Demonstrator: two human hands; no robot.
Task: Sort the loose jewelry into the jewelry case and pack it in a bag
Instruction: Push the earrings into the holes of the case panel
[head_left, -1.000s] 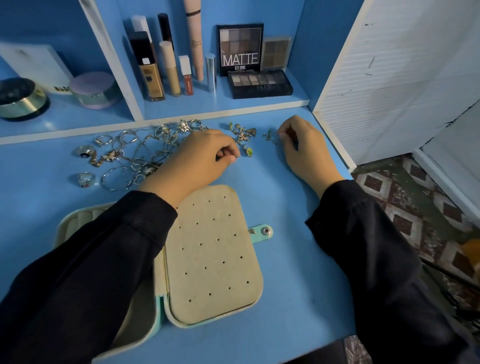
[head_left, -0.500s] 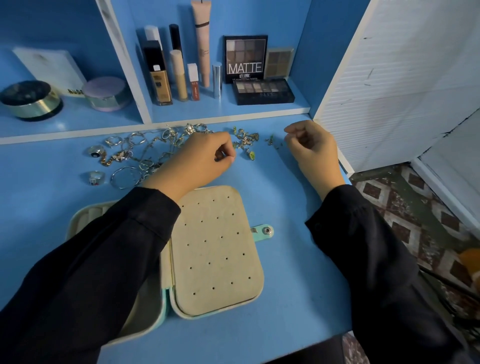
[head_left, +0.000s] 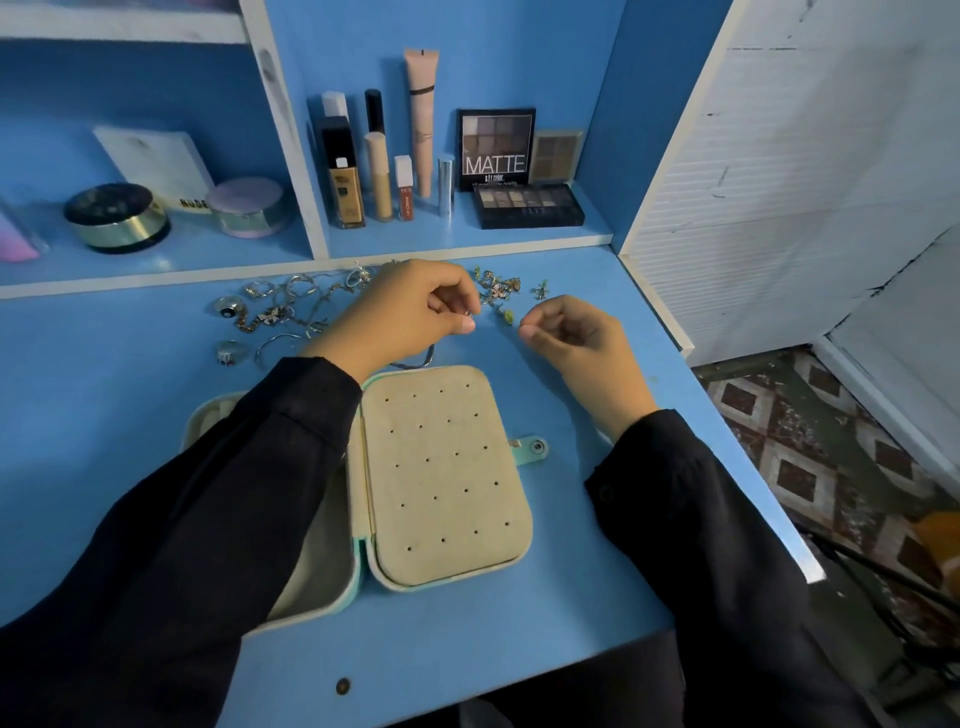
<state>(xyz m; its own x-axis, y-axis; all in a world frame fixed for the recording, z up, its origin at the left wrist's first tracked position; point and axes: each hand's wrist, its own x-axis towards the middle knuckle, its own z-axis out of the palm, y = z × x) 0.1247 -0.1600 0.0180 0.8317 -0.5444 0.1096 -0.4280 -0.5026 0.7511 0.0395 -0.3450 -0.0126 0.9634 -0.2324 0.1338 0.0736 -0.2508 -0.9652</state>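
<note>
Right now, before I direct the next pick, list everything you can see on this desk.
desk: one, blue
jewelry case: one, mint with beige lining, open, desk centre
loose jewelry: one pile, silver and gold, behind the case
makeup tubes: about seven, mixed, standing on shelf
eyeshadow palettes: three, black and brown, right of tubes
round jars: two, black-gold and lilac, further left on shelf
left grip: pinches small silver piece
right grip: fingers curled, contents too small to tell
</note>
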